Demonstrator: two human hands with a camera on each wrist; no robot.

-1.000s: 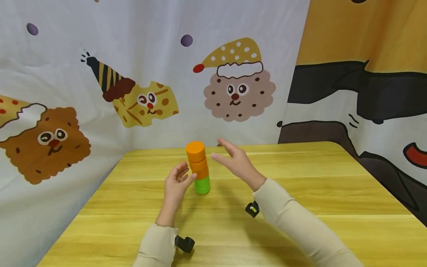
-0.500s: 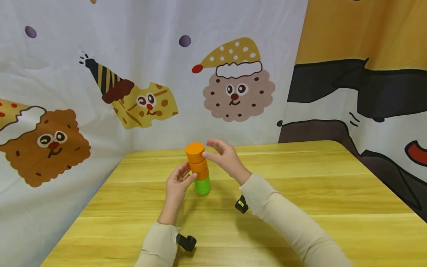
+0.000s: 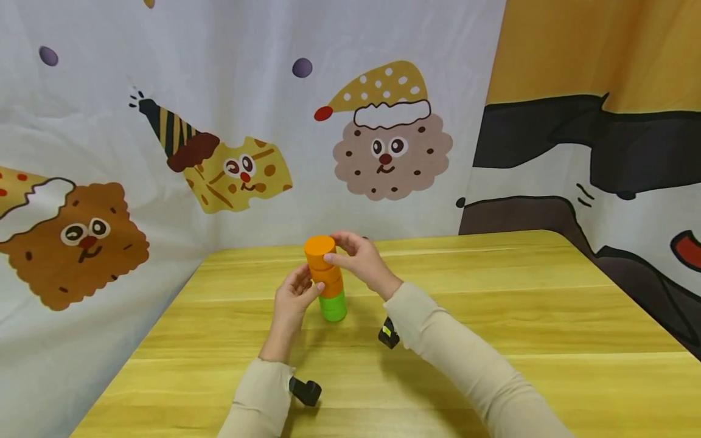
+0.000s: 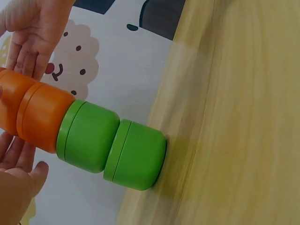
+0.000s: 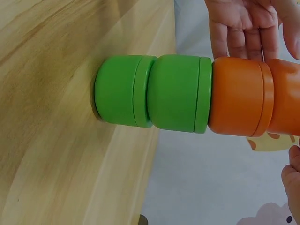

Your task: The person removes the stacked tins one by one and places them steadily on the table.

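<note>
A tall stack of round, lidded-looking jars stands on the table. Two green jars (image 4: pixel 89 136) form its bottom, with orange jars (image 5: pixel 239 96) above. My right hand (image 3: pixel 364 261) holds the top orange jar (image 3: pixel 320 252), thumb in front and fingers behind. Lower on the left, my left hand (image 3: pixel 292 298) is cupped loosely beside the orange part. In the left wrist view, a gap shows between that left hand's thumb (image 4: pixel 40 173) and the stack, while its fingers reach partly behind. The stack's top lies outside both wrist views.
The yellow wood-grain table (image 3: pixel 493 304) reaches back to a white printed curtain (image 3: pixel 246 61) with cartoon biscuits and cheese. A dark printed section (image 3: pixel 547 140) hangs at the right. Black wrist cameras (image 3: pixel 305 392) sit under both sleeves.
My right hand has moved left from beside the stack onto the top orange jar, its thumb and fingers closing around it. The left hand has barely moved, and the stack stays standing.
</note>
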